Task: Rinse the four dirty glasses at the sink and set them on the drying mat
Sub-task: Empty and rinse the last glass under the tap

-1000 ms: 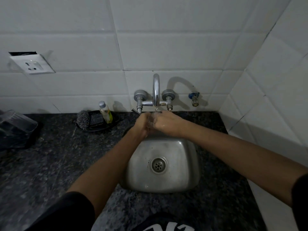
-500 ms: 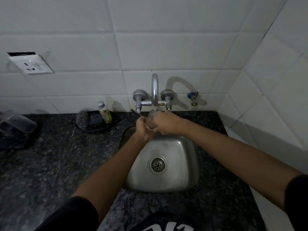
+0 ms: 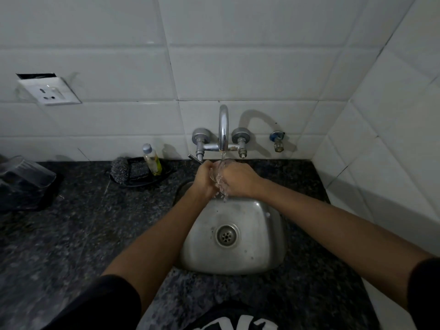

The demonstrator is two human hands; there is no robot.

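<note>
Glass (image 3: 220, 173), clasped between left hand (image 3: 205, 177) and right hand (image 3: 238, 178) under the tap (image 3: 223, 129) at 12 o'clock of the sink (image 3: 273, 234); likely wet, slippery, breakable, best held around the side wall.

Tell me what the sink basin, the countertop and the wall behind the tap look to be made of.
Sink basin: looks like stainless steel, brushed and dull, with grey sheen and water spots.
Countertop: probably polished granite or similar stone, dark with fine grey speckles.
Wall: glazed white ceramic tile, going by the grout lines and soft glare.
</note>
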